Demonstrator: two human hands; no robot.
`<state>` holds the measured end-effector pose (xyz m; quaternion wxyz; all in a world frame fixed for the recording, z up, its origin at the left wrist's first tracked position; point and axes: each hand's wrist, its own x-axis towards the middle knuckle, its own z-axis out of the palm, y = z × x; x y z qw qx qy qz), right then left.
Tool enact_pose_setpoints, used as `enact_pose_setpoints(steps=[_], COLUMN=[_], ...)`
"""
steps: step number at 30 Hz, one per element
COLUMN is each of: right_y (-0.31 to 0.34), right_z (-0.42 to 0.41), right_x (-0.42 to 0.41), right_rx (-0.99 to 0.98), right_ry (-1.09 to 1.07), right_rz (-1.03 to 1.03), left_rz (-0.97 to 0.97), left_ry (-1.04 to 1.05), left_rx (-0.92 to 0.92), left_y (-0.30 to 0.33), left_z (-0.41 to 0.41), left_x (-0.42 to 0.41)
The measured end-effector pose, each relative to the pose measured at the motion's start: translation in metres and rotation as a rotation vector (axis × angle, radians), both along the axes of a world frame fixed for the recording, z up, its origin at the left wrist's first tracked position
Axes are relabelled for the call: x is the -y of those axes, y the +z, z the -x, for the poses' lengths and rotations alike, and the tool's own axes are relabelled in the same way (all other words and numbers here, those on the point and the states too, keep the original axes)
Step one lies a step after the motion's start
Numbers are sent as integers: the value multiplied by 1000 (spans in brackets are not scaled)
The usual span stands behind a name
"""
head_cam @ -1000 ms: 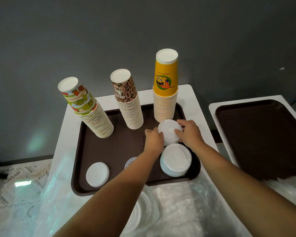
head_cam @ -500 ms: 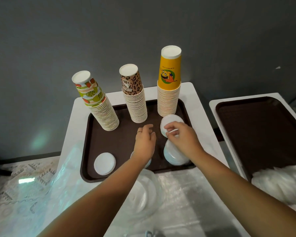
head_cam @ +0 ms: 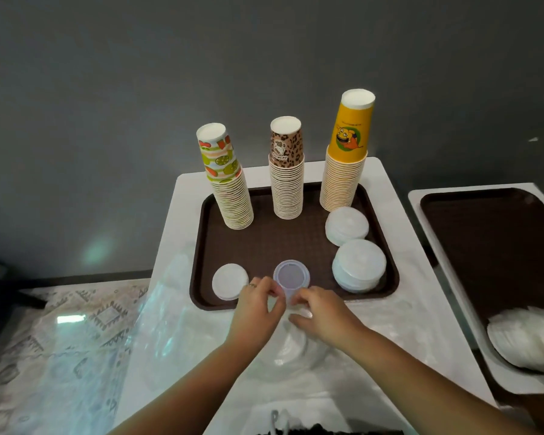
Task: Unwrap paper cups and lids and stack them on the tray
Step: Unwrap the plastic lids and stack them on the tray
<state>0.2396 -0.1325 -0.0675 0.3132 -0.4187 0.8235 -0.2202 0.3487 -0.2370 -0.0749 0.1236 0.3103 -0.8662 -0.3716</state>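
Observation:
A brown tray [head_cam: 264, 246] holds three upturned cup stacks at the back: a fruit-print stack [head_cam: 230, 186], a leopard-print stack [head_cam: 287, 174] and a yellow stack [head_cam: 347, 158]. Two piles of white lids [head_cam: 346, 226] [head_cam: 359, 267] sit at its right side. A single white lid [head_cam: 229, 281] and a clear lid [head_cam: 291, 274] lie near the front rim. Just in front of that rim, my left hand [head_cam: 258, 310] and my right hand [head_cam: 325, 313] face each other, fingers curled, pinching the open end of a clear plastic wrapper [head_cam: 292, 343] with clear lids inside.
A second brown tray [head_cam: 496, 246] stands on the table to the right, with a crumpled white bag of lids [head_cam: 528, 337] at its near end. Loose clear plastic film [head_cam: 170, 324] covers the table front and hangs off to the left. A grey wall is behind.
Both hands have pulled back from the white lid pile at the tray's right, leaving it there, and come together at the clear wrapper in front of the tray. The clear lid is now uncovered.

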Motion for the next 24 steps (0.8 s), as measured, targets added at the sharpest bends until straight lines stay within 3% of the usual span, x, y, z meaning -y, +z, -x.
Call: enact_pose_setpoints(steps=[7,14,24], right_y=[-10,-25,-24], right_z=[-21,-35,-38], right_x=[3,2,3], right_rx=[-143,-200,32], right_ry=[60,-1,-107], right_rz=[-146,-252,-91], left_rz=[147,49,-51], left_ry=[-95,-46,1], left_rx=[235,156,50], left_y=[-14,-22,-29], left_z=[-35,-53,-65], left_x=[-9,-13,-5])
